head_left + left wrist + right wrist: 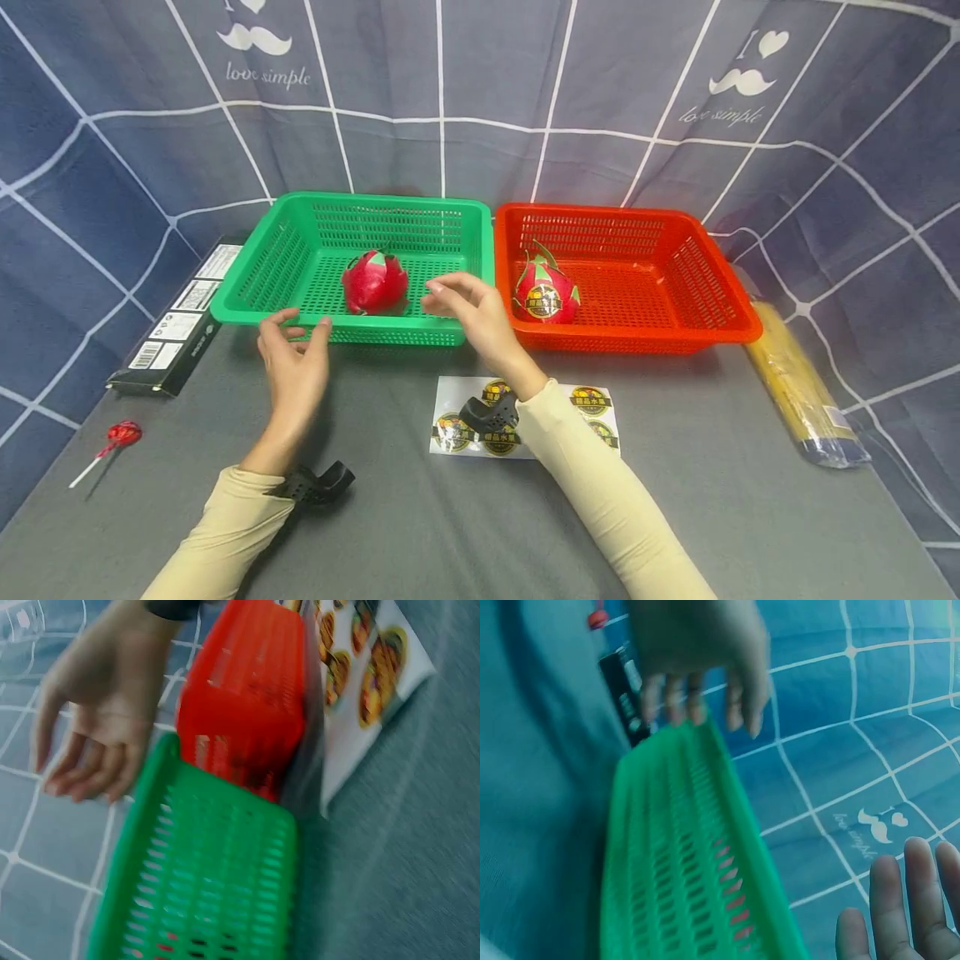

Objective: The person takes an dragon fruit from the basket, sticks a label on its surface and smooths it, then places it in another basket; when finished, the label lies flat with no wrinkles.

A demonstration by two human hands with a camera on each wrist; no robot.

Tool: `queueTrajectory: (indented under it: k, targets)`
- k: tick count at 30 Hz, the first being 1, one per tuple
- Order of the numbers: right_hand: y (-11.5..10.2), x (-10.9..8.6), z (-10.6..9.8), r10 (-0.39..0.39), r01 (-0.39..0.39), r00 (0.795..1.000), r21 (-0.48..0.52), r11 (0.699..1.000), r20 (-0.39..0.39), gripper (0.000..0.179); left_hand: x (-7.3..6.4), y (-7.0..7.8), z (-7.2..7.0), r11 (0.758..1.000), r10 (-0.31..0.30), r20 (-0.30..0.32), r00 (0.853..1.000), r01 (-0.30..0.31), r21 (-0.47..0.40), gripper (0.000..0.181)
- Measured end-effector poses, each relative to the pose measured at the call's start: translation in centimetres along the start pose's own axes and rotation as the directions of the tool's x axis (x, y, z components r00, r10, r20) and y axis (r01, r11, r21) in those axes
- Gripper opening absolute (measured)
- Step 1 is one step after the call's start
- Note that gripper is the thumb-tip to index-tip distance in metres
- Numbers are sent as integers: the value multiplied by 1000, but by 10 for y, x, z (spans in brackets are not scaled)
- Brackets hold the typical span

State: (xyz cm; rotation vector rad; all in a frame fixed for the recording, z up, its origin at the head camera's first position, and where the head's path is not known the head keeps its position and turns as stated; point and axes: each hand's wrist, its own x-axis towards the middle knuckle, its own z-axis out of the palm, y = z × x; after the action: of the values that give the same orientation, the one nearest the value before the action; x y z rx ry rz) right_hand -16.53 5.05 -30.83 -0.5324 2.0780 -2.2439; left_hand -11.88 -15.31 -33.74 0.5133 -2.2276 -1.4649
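Note:
A dragon fruit (375,283) lies in the green basket (258,271). My left hand (296,362) is at the basket's front left, its relaxed fingers by the rim and nothing held. Over the front right part of the same basket hovers my right hand (480,321), fingers loosely bent around no object. Its own fingers (919,904) appear extended in the right wrist view, where the left hand (705,652) is seen across the basket. The red basket (720,287) holds a second dragon fruit (546,287) that bears a round black and gold sticker.
On the grey table, a sheet of round stickers (446,417) lies partly under my right forearm. A long black box (168,337) and a red-wrapped lollipop (123,433) are on the left. Right of the red basket lies a long yellow plastic-wrapped pack (806,387).

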Motion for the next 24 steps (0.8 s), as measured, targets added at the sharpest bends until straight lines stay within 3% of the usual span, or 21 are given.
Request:
queueTrajectory:
  k: [6, 10, 17, 24]
  targets:
    - [1, 16, 21, -12, 11, 1000, 64, 998, 10, 26, 9, -14, 1, 997, -77, -3, 997, 77, -16, 60]
    - [7, 30, 32, 13, -12, 1000, 115, 993, -3, 28, 11, -21, 6, 998, -51, 8, 999, 52, -39, 65]
    - [20, 58, 43, 106, -100, 993, 109, 989, -55, 31, 10, -29, 14, 1000, 8, -7, 1000, -9, -29, 74]
    - [27, 82, 51, 224, -218, 967, 68, 974, -117, 29, 11, -31, 13, 999, 32, -7, 999, -32, -25, 73]
